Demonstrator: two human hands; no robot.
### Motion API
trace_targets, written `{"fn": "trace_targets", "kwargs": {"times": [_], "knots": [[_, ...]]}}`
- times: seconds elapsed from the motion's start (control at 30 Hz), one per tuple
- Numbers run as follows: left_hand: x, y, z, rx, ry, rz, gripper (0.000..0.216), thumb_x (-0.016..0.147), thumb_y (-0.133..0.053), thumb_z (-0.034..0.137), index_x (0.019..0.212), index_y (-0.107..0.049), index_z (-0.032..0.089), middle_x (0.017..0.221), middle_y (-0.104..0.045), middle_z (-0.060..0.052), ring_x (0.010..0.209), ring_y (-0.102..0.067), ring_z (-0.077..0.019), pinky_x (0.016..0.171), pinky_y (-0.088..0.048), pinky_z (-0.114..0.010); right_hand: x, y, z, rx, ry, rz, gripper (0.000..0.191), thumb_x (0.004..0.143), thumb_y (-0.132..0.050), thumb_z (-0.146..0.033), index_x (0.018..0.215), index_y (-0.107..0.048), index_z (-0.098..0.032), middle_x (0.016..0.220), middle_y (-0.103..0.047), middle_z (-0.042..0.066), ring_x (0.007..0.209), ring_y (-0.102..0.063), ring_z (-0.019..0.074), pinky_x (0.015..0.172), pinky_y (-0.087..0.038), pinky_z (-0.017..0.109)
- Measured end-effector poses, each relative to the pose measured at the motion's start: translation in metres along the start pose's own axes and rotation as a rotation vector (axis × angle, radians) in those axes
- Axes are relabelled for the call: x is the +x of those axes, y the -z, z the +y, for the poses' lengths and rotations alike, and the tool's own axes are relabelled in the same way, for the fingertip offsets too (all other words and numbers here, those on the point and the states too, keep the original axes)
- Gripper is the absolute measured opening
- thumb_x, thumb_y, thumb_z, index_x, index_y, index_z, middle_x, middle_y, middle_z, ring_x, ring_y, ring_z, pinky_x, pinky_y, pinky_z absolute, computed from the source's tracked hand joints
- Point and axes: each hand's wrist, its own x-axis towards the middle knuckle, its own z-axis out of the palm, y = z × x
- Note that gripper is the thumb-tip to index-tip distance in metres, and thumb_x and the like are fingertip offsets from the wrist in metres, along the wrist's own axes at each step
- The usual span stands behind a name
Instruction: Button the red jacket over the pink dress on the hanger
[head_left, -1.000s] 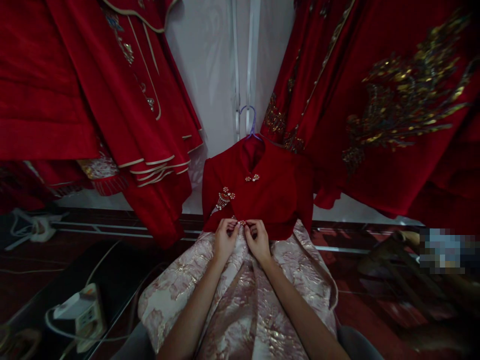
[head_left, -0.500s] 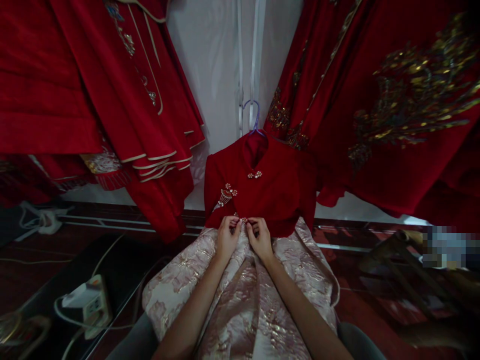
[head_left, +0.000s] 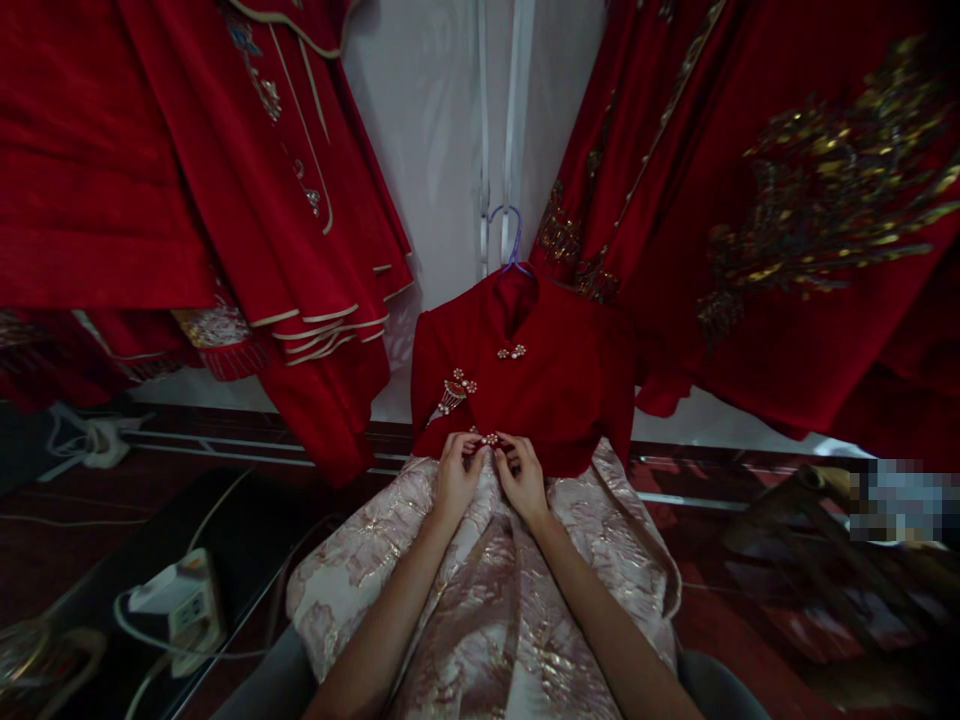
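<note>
A small dress hangs on a purple hanger (head_left: 504, 238) before me. Its red velvet top (head_left: 547, 380) carries pearl clasps and a fan-shaped brooch (head_left: 454, 390). Below spreads a pink and gold brocade skirt (head_left: 480, 600). My left hand (head_left: 456, 475) and my right hand (head_left: 519, 475) meet at the top's lower hem. Their fingertips pinch a small pearl clasp (head_left: 489, 439) from both sides.
Large red embroidered garments hang at the left (head_left: 187, 200) and the right (head_left: 787, 220) of a white wall. A white power strip (head_left: 176, 605) with cables lies on a dark surface at the lower left. More cables (head_left: 82, 440) lie on the dark floor.
The view has shifted slightly, so the dress sits a little higher and further right. Both hands stay pinched at the same clasp, fingers barely moving.
</note>
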Motion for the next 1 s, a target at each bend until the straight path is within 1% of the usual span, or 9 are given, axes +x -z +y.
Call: {"fn": "trace_targets", "kwargs": {"times": [0.2,0.27,0.43,0.63,0.77,0.83,0.9,0.97,1.0], "knots": [[-0.001,0.000,0.000,-0.017,-0.008,0.003,0.016,0.084,-0.054,0.029,0.098,-0.057,0.019,0.094,-0.057,-0.004,0.085,-0.057,-0.0144,0.079,-0.047,-0.030,0.000,0.002,-0.001,0.016,0.020,-0.002,0.026,0.087,-0.049,-0.028,0.110,-0.058,-0.021,0.098,-0.054,0.006,0.070,-0.055,0.0115,0.063,-0.049,0.026],[-0.002,-0.001,0.000,-0.016,0.003,-0.002,0.016,0.085,-0.054,0.029,0.097,-0.057,0.019,0.093,-0.058,-0.004,0.085,-0.057,-0.0145,0.079,-0.047,-0.030,0.001,0.002,-0.002,0.028,0.031,0.010,0.023,0.086,-0.051,-0.029,0.106,-0.059,-0.020,0.097,-0.055,0.006,0.074,-0.056,0.0128,0.064,-0.049,0.026],[0.001,-0.002,-0.001,-0.017,0.022,0.010,0.015,0.085,-0.053,0.030,0.094,-0.057,0.019,0.090,-0.060,-0.004,0.083,-0.058,-0.0145,0.078,-0.047,-0.029,0.001,-0.001,-0.002,0.091,0.067,0.052,0.018,0.085,-0.054,-0.027,0.101,-0.058,-0.019,0.098,-0.058,0.006,0.089,-0.058,0.0158,0.079,-0.049,0.030],[-0.001,-0.004,0.004,-0.020,-0.003,0.041,0.014,0.085,-0.053,0.030,0.090,-0.059,0.019,0.087,-0.061,-0.004,0.082,-0.059,-0.0150,0.078,-0.047,-0.029,0.000,-0.004,0.002,0.126,-0.006,0.066,0.016,0.085,-0.055,-0.029,0.096,-0.058,-0.019,0.093,-0.062,0.005,0.084,-0.061,0.0150,0.079,-0.051,0.030],[-0.003,-0.005,0.004,-0.121,0.029,-0.008,0.014,0.081,-0.058,0.031,0.087,-0.061,0.019,0.084,-0.063,-0.004,0.081,-0.060,-0.0149,0.078,-0.048,-0.029,-0.002,-0.003,0.000,0.158,-0.048,0.079,0.017,0.083,-0.058,-0.032,0.094,-0.059,-0.019,0.092,-0.063,0.005,0.081,-0.062,0.0151,0.074,-0.052,0.029],[0.010,-0.003,0.003,-0.266,0.122,-0.023,0.017,0.079,-0.060,0.033,0.087,-0.062,0.018,0.083,-0.064,-0.004,0.078,-0.061,-0.0143,0.075,-0.049,-0.028,0.000,0.001,-0.005,0.175,-0.065,0.093,0.017,0.082,-0.058,-0.033,0.092,-0.060,-0.019,0.090,-0.063,0.005,0.082,-0.062,0.0155,0.075,-0.052,0.029],[0.035,0.004,0.004,-0.466,0.275,0.020,0.021,0.079,-0.059,0.035,0.089,-0.061,0.017,0.083,-0.065,-0.005,0.072,-0.062,-0.0132,0.072,-0.050,-0.029,0.007,0.009,-0.013,0.208,-0.095,0.080,0.019,0.081,-0.059,-0.035,0.090,-0.061,-0.019,0.089,-0.065,0.005,0.081,-0.063,0.0158,0.075,-0.052,0.030],[0.068,0.013,0.008,-0.646,0.439,0.053,0.024,0.078,-0.060,0.034,0.092,-0.062,0.015,0.082,-0.066,-0.005,0.065,-0.062,-0.0121,0.070,-0.051,-0.030,0.019,0.023,-0.024,0.255,-0.130,0.017,0.021,0.079,-0.062,-0.037,0.087,-0.062,-0.018,0.085,-0.066,0.005,0.078,-0.063,0.0157,0.071,-0.052,0.029],[0.085,0.018,0.010,-0.723,0.477,0.009,0.024,0.076,-0.063,0.031,0.091,-0.063,0.013,0.084,-0.067,-0.006,0.070,-0.064,-0.0125,0.075,-0.051,-0.030,0.027,0.031,-0.029,0.276,-0.142,-0.040,0.022,0.077,-0.064,-0.038,0.085,-0.062,-0.018,0.083,-0.067,0.005,0.076,-0.063,0.0155,0.069,-0.052,0.028]]}}
